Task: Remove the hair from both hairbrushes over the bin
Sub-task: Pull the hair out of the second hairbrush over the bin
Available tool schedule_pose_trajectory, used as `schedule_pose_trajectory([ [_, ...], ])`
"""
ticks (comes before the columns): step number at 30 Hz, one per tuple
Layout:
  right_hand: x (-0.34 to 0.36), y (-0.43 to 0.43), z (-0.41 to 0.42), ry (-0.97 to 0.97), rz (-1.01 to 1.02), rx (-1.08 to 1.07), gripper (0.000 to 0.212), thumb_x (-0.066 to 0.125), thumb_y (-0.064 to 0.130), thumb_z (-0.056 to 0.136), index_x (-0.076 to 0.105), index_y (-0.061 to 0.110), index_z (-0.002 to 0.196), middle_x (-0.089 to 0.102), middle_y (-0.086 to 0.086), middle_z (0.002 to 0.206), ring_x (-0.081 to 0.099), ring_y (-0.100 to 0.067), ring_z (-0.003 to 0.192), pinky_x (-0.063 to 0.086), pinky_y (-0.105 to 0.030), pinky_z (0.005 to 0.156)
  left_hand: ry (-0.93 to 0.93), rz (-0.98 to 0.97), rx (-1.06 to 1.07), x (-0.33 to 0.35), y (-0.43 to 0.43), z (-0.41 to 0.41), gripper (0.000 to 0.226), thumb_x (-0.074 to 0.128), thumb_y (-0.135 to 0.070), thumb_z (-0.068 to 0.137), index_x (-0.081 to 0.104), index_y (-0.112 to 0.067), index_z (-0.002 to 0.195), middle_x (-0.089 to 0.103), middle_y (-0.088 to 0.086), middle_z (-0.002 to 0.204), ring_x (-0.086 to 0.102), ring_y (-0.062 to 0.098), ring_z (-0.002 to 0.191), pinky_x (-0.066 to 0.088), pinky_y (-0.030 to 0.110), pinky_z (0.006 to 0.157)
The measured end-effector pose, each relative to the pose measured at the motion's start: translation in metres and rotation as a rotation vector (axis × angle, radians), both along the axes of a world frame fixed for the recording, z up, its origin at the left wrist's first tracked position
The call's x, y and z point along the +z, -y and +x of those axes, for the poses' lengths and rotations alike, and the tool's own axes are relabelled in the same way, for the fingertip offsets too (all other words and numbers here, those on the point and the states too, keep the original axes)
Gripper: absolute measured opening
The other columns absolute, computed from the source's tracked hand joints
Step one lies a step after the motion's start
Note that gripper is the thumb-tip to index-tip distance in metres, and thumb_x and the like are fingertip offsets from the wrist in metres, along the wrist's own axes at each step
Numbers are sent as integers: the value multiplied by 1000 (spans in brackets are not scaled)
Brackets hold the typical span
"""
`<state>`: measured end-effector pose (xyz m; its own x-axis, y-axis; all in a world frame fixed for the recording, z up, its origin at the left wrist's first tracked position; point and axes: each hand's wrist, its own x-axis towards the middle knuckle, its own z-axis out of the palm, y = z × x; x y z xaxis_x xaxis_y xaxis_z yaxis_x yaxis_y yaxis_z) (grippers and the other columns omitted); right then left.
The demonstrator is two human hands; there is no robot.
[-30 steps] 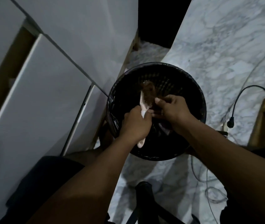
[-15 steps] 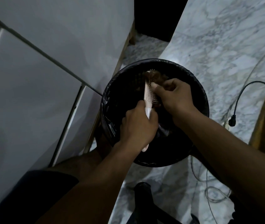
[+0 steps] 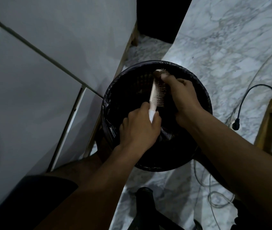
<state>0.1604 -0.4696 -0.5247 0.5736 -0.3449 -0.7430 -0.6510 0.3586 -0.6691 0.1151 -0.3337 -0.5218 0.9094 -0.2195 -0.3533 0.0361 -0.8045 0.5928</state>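
Observation:
A round black bin lined with a black bag stands on the marble floor. Over its opening my left hand grips the pale handle of a pinkish hairbrush, whose bristles face right. My right hand is at the far tip of the brush, fingers pinched on a brown clump of hair that still clings to the bristles there. Only this one hairbrush is in view.
White cabinet doors fill the left side. A black power cable with plug and thin wires lie on the marble floor at the right, beside a wooden furniture leg. A black chair base is below the bin.
My right hand has slid along the bristles from near the handle to the far tip, pushing the hair clump up there. The brush has turned so its bristles show.

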Motion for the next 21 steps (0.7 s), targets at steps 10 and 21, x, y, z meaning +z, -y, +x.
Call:
schedule_pose_trajectory([
  [10, -5, 4, -4, 125, -447, -3, 19, 81, 37, 82, 72, 21, 76, 77, 2, 79, 74, -12, 77, 62, -34, 80, 52, 12, -64, -2, 2, -2, 25, 50, -47, 99, 46, -23, 92, 68, 5, 91, 66, 32, 78, 42, 36, 62],
  [21, -14, 2, -1, -37, -318, -165, 21, 67, 26, 93, 64, 10, 105, 72, -12, 104, 71, -27, 96, 60, -49, 90, 59, 43, -63, -5, 0, 1, 35, 48, -49, 99, 57, -17, 109, 70, 5, 96, 67, 33, 82, 47, 38, 67],
])
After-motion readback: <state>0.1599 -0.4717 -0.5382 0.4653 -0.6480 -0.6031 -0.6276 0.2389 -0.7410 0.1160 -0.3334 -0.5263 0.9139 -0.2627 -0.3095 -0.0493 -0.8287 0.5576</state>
